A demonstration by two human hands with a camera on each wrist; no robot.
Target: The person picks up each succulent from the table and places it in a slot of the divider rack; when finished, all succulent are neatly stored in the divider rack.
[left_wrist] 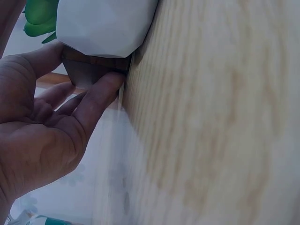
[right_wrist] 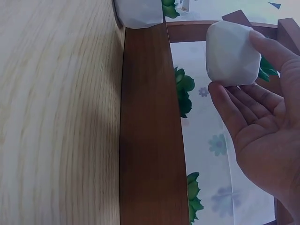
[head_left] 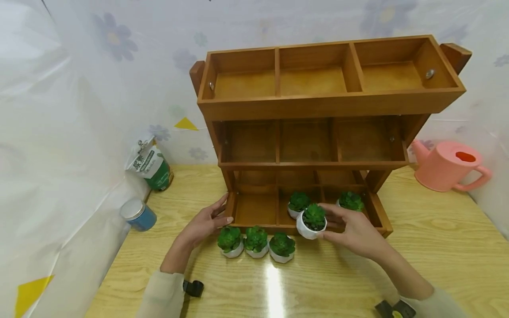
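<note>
A small potted succulent (head_left: 314, 217) in a white faceted pot is pinched between the thumb and fingers of my right hand (head_left: 351, 229). It is held at the front edge of the wooden shelf's (head_left: 254, 229) bottom tier; in the right wrist view its white pot (right_wrist: 233, 54) hangs above that tier's front board (right_wrist: 147, 126). My left hand (head_left: 205, 223) grips the left front corner of the same tier, shown as a dark wooden corner (left_wrist: 93, 68) in the left wrist view. One succulent (head_left: 299, 201) sits in the middle bottom compartment, another (head_left: 351, 201) in the right one.
Three potted succulents (head_left: 256, 240) stand in a row on the wood-grain table (head_left: 238, 287) before the shelf. A pink watering can (head_left: 447, 165) stands at the right. A blue jar (head_left: 140, 216) and a green-white bag (head_left: 153, 165) with a clip stand at the left.
</note>
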